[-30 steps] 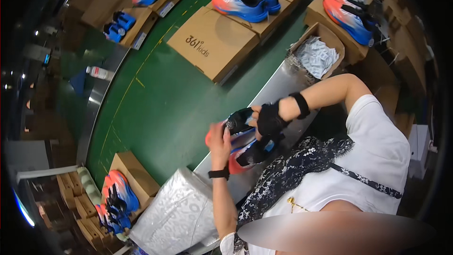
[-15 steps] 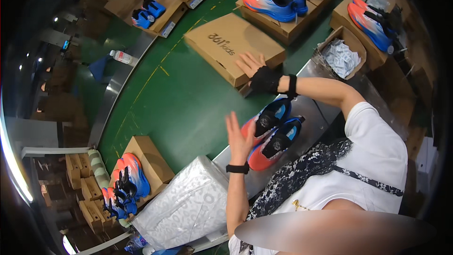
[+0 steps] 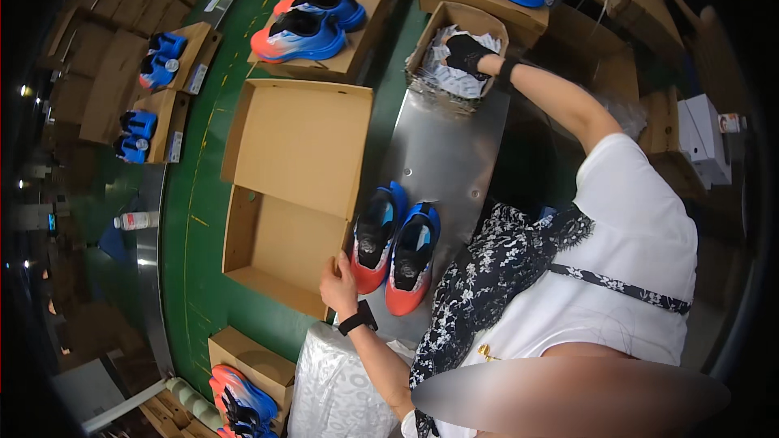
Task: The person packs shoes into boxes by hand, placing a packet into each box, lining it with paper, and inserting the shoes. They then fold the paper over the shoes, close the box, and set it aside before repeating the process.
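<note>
left hand (image 3: 339, 284) bent close, right hand (image 3: 467, 53) gloved, arm outstretched

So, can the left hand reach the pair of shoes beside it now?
Probably yes: the left hand grips the open cardboard box edge right beside the pair of shoes on the metal table, with nothing between them.

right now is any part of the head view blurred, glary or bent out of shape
Head view: sharp in the middle, so the pair of shoes and the open box read clearly; a soft blurred oval covers the lower edge; the metal table gives off mild glare; fisheye bends the green conveyor and darkens the rim; the right hand in the paper box stays distinct.
</note>
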The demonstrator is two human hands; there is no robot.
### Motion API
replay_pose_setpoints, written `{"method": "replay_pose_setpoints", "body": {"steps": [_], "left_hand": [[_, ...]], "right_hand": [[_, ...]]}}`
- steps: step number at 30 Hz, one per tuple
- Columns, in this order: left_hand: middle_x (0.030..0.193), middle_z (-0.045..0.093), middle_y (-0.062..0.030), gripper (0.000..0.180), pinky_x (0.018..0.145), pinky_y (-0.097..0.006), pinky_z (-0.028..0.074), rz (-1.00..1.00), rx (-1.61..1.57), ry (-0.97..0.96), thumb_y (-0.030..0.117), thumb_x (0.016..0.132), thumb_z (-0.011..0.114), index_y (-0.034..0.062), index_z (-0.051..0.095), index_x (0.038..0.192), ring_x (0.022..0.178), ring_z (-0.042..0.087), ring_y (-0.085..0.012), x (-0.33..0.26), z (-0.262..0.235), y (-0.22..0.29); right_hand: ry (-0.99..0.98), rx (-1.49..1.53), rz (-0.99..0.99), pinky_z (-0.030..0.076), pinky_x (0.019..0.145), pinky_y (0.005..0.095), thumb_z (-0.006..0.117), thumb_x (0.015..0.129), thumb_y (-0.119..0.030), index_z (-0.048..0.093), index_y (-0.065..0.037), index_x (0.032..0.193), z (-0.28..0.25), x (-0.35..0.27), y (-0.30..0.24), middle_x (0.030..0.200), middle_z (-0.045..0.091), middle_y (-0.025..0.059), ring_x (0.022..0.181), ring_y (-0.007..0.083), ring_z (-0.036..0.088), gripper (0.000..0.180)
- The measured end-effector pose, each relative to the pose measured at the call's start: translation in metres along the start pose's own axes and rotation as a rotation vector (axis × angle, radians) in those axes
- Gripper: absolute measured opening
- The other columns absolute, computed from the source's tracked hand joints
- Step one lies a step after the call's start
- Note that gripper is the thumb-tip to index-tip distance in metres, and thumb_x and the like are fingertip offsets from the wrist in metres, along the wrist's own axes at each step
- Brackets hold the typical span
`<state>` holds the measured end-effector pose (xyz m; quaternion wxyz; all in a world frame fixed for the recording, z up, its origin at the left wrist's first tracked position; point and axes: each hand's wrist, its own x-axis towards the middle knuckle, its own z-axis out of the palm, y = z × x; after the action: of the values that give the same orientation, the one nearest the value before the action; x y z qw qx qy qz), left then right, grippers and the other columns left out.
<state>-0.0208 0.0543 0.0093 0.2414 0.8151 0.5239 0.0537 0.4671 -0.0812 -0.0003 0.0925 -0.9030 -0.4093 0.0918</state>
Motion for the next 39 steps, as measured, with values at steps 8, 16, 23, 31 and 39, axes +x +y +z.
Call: {"method": "replay_pose_setpoints", "body": {"steps": [8, 16, 23, 31, 39], "left_hand": [[0.104, 0.054, -0.0139, 0.037, 0.081, -0.028, 0.041, -0.045, -0.503, 0.531, 0.021, 0.087, 0.047, -0.0077, 0.047, 0.110, 0.094, 0.051, -0.0184, -0.041, -0.034, -0.033], [0.121, 0.038, -0.0248, 0.044, 0.097, -0.040, 0.027, -0.571, -0.027, 0.630, 0.026, 0.089, 0.040, -0.0058, 0.037, 0.120, 0.114, 0.035, -0.0368, -0.182, -0.038, -0.193], [0.135, 0.022, -0.0143, 0.046, 0.084, -0.060, 0.029, -1.015, 0.228, 0.267, 0.040, 0.087, 0.035, 0.0198, 0.031, 0.129, 0.124, 0.022, -0.0291, -0.222, -0.007, -0.219], [0.073, 0.052, -0.0225, 0.023, 0.063, -0.044, 0.038, -0.869, 0.246, 0.833, 0.018, 0.087, 0.035, -0.0008, 0.044, 0.077, 0.074, 0.049, -0.0395, -0.239, -0.058, -0.231], [0.071, 0.038, -0.0013, 0.015, 0.060, -0.026, 0.032, -0.241, -0.377, 1.199, 0.012, 0.087, 0.038, 0.0003, 0.043, 0.080, 0.066, 0.035, -0.0120, -0.155, -0.178, -0.054]], "right_hand": [[0.101, -0.054, -0.113, 0.044, 0.065, 0.0390, 0.067, 0.060, -0.020, 0.055, -0.008, 0.069, 0.014, 0.031, 0.010, 0.072, 0.057, 0.0143, 0.074, 0.0310, 0.056, 0.019], [-0.167, 0.842, -0.359, 0.038, 0.046, 0.0205, 0.057, 0.078, -0.020, 0.050, -0.004, 0.077, -0.066, -0.016, -0.163, 0.058, 0.049, -0.0006, 0.051, 0.0046, 0.045, 0.017], [-0.354, 0.486, -1.055, 0.045, 0.070, 0.0342, 0.062, 0.073, -0.025, 0.045, -0.005, 0.113, 0.047, -0.071, -0.331, 0.093, 0.055, 0.0169, 0.077, 0.0252, 0.056, 0.048], [-0.654, -0.190, -1.514, 0.046, 0.063, 0.0385, 0.047, 0.077, -0.020, 0.053, -0.007, 0.096, 0.088, -0.104, -0.361, 0.077, 0.058, 0.0174, 0.075, 0.0309, 0.058, 0.024], [-0.928, 0.405, -1.395, 0.032, 0.094, 0.0346, 0.070, 0.063, -0.019, 0.018, -0.007, 0.133, -0.027, -0.178, -0.376, 0.125, 0.036, 0.0211, 0.115, 0.0311, 0.038, 0.088]]}}
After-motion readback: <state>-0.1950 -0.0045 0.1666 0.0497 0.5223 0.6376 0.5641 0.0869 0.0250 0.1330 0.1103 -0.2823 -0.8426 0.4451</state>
